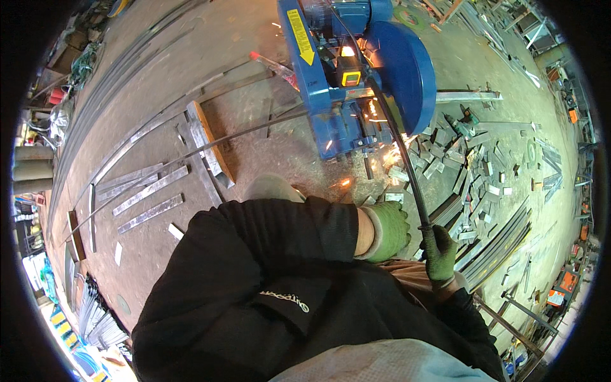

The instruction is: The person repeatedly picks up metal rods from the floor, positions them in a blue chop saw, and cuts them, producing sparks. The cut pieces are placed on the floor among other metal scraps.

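Note:
A blue cut-off saw stands ahead of me, with a large round blue guard and a motor. Orange sparks fly around its base. My right hand, in a green glove, is wrapped round the lower end of the saw's long black lever handle. Left of that handle, my gloved left hand hangs low near my knee; its fingers are mostly hidden, and I see nothing in it. A long thin metal bar runs from the floor at the left to the saw.
Short cut metal pieces lie scattered right of the saw, near a green power tool. Stacked bars sit at the right. Flat strips and a tan-sided block lie left; long rods stretch along the far-left floor.

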{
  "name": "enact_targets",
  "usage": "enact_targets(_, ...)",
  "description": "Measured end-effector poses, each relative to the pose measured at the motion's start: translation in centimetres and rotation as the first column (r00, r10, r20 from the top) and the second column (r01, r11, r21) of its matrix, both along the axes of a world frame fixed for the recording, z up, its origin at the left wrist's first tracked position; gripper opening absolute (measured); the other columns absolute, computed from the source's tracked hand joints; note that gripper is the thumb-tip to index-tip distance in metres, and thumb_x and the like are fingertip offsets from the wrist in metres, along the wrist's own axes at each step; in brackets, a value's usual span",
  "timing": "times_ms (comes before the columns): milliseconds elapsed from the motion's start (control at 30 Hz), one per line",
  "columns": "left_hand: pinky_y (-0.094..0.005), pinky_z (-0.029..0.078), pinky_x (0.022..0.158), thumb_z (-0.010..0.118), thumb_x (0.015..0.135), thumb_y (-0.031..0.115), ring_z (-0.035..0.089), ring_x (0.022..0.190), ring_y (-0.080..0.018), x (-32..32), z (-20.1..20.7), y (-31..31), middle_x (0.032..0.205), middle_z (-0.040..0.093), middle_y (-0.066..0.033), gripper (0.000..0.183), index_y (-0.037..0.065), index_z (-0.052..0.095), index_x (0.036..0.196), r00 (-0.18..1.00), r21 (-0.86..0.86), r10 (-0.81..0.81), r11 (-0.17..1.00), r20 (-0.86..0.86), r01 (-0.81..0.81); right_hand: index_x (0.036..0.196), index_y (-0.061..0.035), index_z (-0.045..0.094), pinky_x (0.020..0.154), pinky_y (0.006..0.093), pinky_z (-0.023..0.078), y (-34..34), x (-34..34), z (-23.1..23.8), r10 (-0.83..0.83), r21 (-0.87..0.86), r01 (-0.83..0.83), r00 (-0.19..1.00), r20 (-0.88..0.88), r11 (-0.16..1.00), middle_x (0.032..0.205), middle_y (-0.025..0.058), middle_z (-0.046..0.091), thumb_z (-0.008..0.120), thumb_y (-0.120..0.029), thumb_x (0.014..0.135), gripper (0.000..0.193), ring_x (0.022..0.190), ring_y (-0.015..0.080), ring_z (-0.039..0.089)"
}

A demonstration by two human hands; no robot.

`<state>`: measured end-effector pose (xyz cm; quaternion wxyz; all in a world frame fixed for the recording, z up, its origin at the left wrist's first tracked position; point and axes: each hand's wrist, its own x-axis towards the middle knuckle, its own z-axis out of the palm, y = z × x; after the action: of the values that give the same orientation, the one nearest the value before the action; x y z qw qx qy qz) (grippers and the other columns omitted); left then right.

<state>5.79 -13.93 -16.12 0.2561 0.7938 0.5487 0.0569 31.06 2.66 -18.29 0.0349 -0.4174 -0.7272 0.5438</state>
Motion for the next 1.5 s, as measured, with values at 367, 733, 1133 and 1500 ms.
enact_targets(367, -0.0534, 0.055, 0.127, 0.077, 0.107, 0.035, 0.076, 0.142, -0.0367, 0.2, -0.8, 0.1, 0.152, 0.08, -0.012, 0.054, 0.009, 0.077, 0.155, 1.0, 0.004, 0.014, 1.0, 0.006, -0.014, 0.131, -0.0059, 0.087, 0.059, 0.0266, 0.044, -0.2, -0.1, 0.0, 0.01, 0.077, -0.013, 0.999, 0.043, 0.997, 0.084, -0.0037, 0.071, 0.077, -0.038, 0.125, 0.034, 0.068, 0.0045, 0.061)
enact_targets(733, -0.0532, 0.058, 0.125, 0.079, 0.106, 0.037, 0.077, 0.142, -0.0367, -0.1, 0.4, 0.1, 0.154, 0.08, -0.0108, 0.051, 0.011, 0.08, 0.151, 1.0, 0.024, 0.005, 1.0, -0.03, -0.004, 0.124, -0.0019, 0.087, 0.07, 0.03, 0.049, -0.4, -0.4, 0.3, 0.002, 0.057, -0.002, 1.0, 0.009, 0.998, 0.09, -0.0025, 0.073, 0.078, -0.027, 0.125, 0.027, 0.08, 0.0067, 0.062)
enact_targets(1133, -0.0525, 0.059, 0.123, 0.082, 0.102, 0.03, 0.077, 0.14, -0.038, -0.2, 0.5, -0.1, 0.146, 0.081, -0.0106, 0.043, 0.009, 0.082, 0.139, 1.0, 0.053, -0.008, 0.999, -0.011, 0.008, 0.114, -0.0016, 0.084, 0.075, 0.0315, 0.052, -0.3, -0.4, -0.2, 0.013, 0.051, -0.013, 1.0, -0.01, 0.999, 0.092, -0.0039, 0.072, 0.085, -0.021, 0.119, 0.02, 0.084, 0.0082, 0.061)
enact_targets(1500, -0.054, 0.057, 0.126, 0.081, 0.102, 0.03, 0.076, 0.143, -0.0374, -0.2, 0.5, 0.2, 0.149, 0.08, -0.0108, 0.049, 0.011, 0.078, 0.148, 0.999, -0.012, -0.04, 0.999, -0.03, 0.04, 0.109, -0.0021, 0.084, 0.08, 0.0333, 0.057, 0.1, -0.6, -1.1, 0.031, 0.033, -0.03, 0.999, -0.02, 0.999, 0.093, -0.0011, 0.077, 0.093, -0.019, 0.112, 0.019, 0.086, 0.0114, 0.068)
